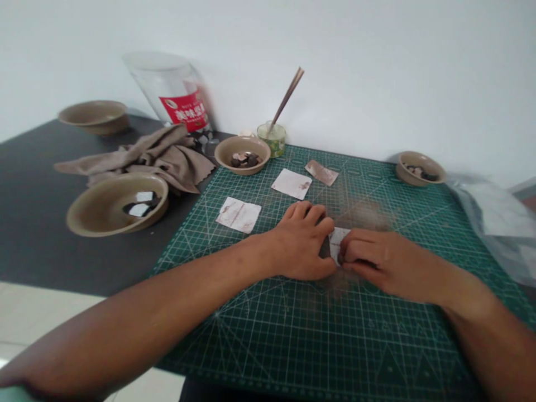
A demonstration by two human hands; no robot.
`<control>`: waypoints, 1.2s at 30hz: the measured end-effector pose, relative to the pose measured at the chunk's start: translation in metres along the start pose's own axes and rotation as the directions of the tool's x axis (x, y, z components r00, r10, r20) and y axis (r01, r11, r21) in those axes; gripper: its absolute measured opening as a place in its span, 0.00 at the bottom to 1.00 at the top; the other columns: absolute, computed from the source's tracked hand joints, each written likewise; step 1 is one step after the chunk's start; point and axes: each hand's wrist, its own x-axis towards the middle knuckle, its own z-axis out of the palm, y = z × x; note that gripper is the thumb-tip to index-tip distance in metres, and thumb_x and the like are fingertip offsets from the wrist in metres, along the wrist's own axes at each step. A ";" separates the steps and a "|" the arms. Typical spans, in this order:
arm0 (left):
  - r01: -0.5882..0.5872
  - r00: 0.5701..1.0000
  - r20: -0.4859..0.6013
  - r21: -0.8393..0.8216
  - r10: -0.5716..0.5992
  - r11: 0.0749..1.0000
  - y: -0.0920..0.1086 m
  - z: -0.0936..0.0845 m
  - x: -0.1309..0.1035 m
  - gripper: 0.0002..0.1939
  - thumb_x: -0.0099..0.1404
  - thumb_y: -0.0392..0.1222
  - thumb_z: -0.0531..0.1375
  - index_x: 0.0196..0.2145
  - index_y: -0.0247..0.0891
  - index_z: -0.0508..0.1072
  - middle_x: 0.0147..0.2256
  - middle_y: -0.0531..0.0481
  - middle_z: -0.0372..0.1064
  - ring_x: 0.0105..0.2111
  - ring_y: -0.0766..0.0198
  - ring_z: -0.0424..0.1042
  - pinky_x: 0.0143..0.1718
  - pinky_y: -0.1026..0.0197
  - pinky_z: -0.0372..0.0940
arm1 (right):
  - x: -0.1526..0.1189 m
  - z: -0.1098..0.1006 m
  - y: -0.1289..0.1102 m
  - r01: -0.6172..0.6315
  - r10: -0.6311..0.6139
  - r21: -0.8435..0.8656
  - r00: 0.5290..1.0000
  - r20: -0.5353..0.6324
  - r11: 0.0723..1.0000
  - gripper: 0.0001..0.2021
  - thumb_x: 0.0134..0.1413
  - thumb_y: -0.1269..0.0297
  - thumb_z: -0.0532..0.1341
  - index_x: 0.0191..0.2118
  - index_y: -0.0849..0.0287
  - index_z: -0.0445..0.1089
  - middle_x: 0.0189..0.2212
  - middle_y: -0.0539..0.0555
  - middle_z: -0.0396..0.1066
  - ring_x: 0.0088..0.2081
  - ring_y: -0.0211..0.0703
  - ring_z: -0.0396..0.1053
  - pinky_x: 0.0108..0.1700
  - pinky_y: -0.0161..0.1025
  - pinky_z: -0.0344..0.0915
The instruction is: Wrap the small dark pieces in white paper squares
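Observation:
A small white square sheet (pixel 336 240) with brown smudges lies on the green cutting mat (pixel 268 335). My left hand (pixel 304 243) bends over its left side, thumb and index finger pressing at its edge and holding it down. At the sheet's right side my right hand (pixel 374 257) is closed in a pinch on a small dark piece, mostly hidden by the fingertips. Brown dust marks the mat around both hands. Beyond my left hand are two more smudged white sheets, one creased (pixel 239 215) and one plain (pixel 292 183), and a brown-coated sheet (pixel 321 172).
Small bowls of dark and pale pieces stand at the back (pixel 243 139) and right (pixel 420 169). Leftward are a larger bowl (pixel 94 209), a brown cloth (pixel 146 151), another bowl (pixel 94 116) and a clear jar (pixel 184 103). A green cup (pixel 272 142) holds sticks. A plastic bag (pixel 494 223) lies right.

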 end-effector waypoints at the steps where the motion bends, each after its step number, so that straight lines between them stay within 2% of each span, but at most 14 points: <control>1: 0.000 1.000 0.001 0.002 0.000 1.000 0.000 0.000 0.000 0.24 0.63 0.58 0.57 0.50 0.38 0.67 0.57 0.40 0.59 0.59 0.41 0.56 0.63 0.39 0.53 | 0.002 0.002 0.000 0.003 -0.004 -0.017 0.999 -0.038 1.000 0.06 0.68 0.67 0.56 0.38 0.57 0.70 0.38 0.52 0.71 0.37 0.42 0.69 0.39 0.39 0.63; 5: 0.019 1.000 0.007 0.012 -0.019 1.000 0.000 0.000 0.001 0.23 0.63 0.56 0.57 0.50 0.38 0.67 0.57 0.40 0.59 0.60 0.40 0.55 0.63 0.38 0.52 | 0.004 0.002 0.009 -0.112 0.091 -0.134 0.983 -0.158 0.985 0.08 0.68 0.66 0.55 0.38 0.58 0.70 0.37 0.55 0.70 0.39 0.46 0.69 0.40 0.42 0.63; 8: 0.015 1.000 0.013 0.007 -0.015 1.000 0.001 -0.001 0.001 0.25 0.63 0.56 0.57 0.52 0.38 0.66 0.57 0.40 0.59 0.60 0.40 0.55 0.63 0.38 0.52 | -0.002 -0.003 0.011 -0.118 0.110 -0.092 0.990 -0.088 0.989 0.08 0.68 0.65 0.55 0.36 0.58 0.69 0.36 0.53 0.69 0.35 0.43 0.68 0.37 0.40 0.62; 11: 0.000 1.000 0.014 0.007 0.000 1.000 0.000 -0.001 0.000 0.26 0.62 0.56 0.58 0.52 0.38 0.66 0.57 0.40 0.59 0.59 0.40 0.55 0.63 0.39 0.52 | -0.004 -0.003 0.005 -0.024 0.024 0.011 1.000 0.010 1.000 0.07 0.68 0.66 0.57 0.36 0.56 0.69 0.36 0.51 0.70 0.35 0.40 0.68 0.37 0.39 0.62; 14: 0.003 1.000 0.007 0.014 -0.003 1.000 0.000 0.000 0.000 0.25 0.63 0.57 0.57 0.51 0.37 0.67 0.57 0.40 0.59 0.60 0.40 0.55 0.63 0.39 0.53 | 0.001 0.001 0.002 -0.004 0.003 -0.032 0.999 -0.043 0.999 0.08 0.68 0.66 0.55 0.38 0.57 0.70 0.37 0.53 0.70 0.37 0.42 0.69 0.39 0.40 0.62; 17: 0.010 1.000 0.002 0.012 -0.010 1.000 -0.001 0.000 0.000 0.25 0.63 0.56 0.57 0.51 0.37 0.67 0.57 0.40 0.59 0.60 0.39 0.55 0.63 0.38 0.52 | 0.001 -0.001 0.005 -0.109 0.092 -0.137 0.988 -0.124 0.985 0.08 0.68 0.65 0.55 0.38 0.59 0.70 0.36 0.54 0.70 0.37 0.45 0.68 0.38 0.42 0.61; 19: 0.011 1.000 0.005 0.003 -0.011 1.000 0.000 0.000 0.000 0.25 0.63 0.56 0.57 0.52 0.37 0.67 0.57 0.40 0.59 0.60 0.39 0.55 0.63 0.38 0.52 | -0.003 -0.003 0.006 -0.104 0.098 -0.097 0.993 -0.069 0.990 0.07 0.67 0.65 0.56 0.37 0.58 0.69 0.35 0.53 0.70 0.35 0.43 0.68 0.36 0.40 0.61; 22: 0.008 1.000 0.010 -0.003 -0.008 1.000 0.000 -0.001 0.001 0.26 0.63 0.57 0.57 0.52 0.37 0.67 0.58 0.39 0.58 0.60 0.39 0.55 0.63 0.38 0.52 | -0.004 -0.002 0.003 -0.009 0.009 0.009 1.000 0.013 1.000 0.06 0.67 0.66 0.57 0.37 0.56 0.69 0.36 0.51 0.70 0.34 0.41 0.68 0.37 0.39 0.61; 24: 0.006 1.000 0.006 0.005 -0.006 1.000 0.000 -0.001 0.001 0.25 0.63 0.57 0.57 0.50 0.36 0.67 0.57 0.39 0.59 0.59 0.40 0.56 0.63 0.38 0.53 | 0.000 0.001 0.002 0.008 -0.009 -0.013 0.999 -0.034 1.000 0.06 0.67 0.67 0.56 0.37 0.57 0.69 0.37 0.52 0.70 0.36 0.42 0.69 0.38 0.39 0.62; 28: 0.011 1.000 -0.008 0.016 -0.011 1.000 0.000 0.001 0.001 0.24 0.63 0.56 0.57 0.50 0.37 0.67 0.57 0.39 0.59 0.59 0.40 0.56 0.63 0.38 0.53 | 0.006 0.002 0.010 -0.125 0.096 -0.167 0.981 -0.171 0.978 0.07 0.67 0.66 0.55 0.37 0.58 0.68 0.37 0.55 0.69 0.38 0.46 0.68 0.39 0.42 0.62; 30: 0.013 1.000 -0.006 0.009 -0.012 1.000 0.000 0.000 0.000 0.25 0.63 0.57 0.57 0.50 0.38 0.67 0.57 0.40 0.59 0.59 0.40 0.55 0.63 0.38 0.53 | 0.002 -0.001 0.012 -0.151 0.127 -0.172 0.981 -0.144 0.973 0.08 0.67 0.65 0.56 0.35 0.58 0.67 0.35 0.54 0.68 0.35 0.45 0.68 0.37 0.42 0.61; 32: 0.008 1.000 -0.004 0.001 -0.008 1.000 0.000 0.000 0.000 0.25 0.63 0.56 0.58 0.51 0.38 0.66 0.57 0.40 0.59 0.59 0.41 0.56 0.63 0.39 0.53 | -0.002 -0.004 0.009 -0.114 0.109 -0.087 0.993 -0.053 0.990 0.07 0.67 0.66 0.56 0.35 0.57 0.67 0.35 0.53 0.68 0.34 0.43 0.67 0.36 0.41 0.62; 34: 0.000 1.000 -0.001 -0.001 0.000 1.000 0.000 -0.001 0.000 0.25 0.62 0.56 0.58 0.51 0.38 0.66 0.57 0.40 0.59 0.59 0.41 0.56 0.63 0.40 0.53 | -0.004 -0.003 0.004 -0.023 0.023 0.006 1.000 0.014 1.000 0.06 0.67 0.66 0.57 0.36 0.56 0.68 0.37 0.52 0.69 0.35 0.42 0.68 0.37 0.40 0.63; 36: 0.002 1.000 0.002 0.001 -0.002 1.000 0.000 -0.001 0.000 0.25 0.62 0.57 0.58 0.50 0.38 0.67 0.57 0.40 0.59 0.59 0.41 0.56 0.63 0.40 0.52 | -0.002 0.000 0.000 0.019 -0.019 0.016 1.000 0.001 1.000 0.06 0.67 0.68 0.56 0.37 0.56 0.69 0.38 0.53 0.69 0.37 0.42 0.68 0.39 0.40 0.64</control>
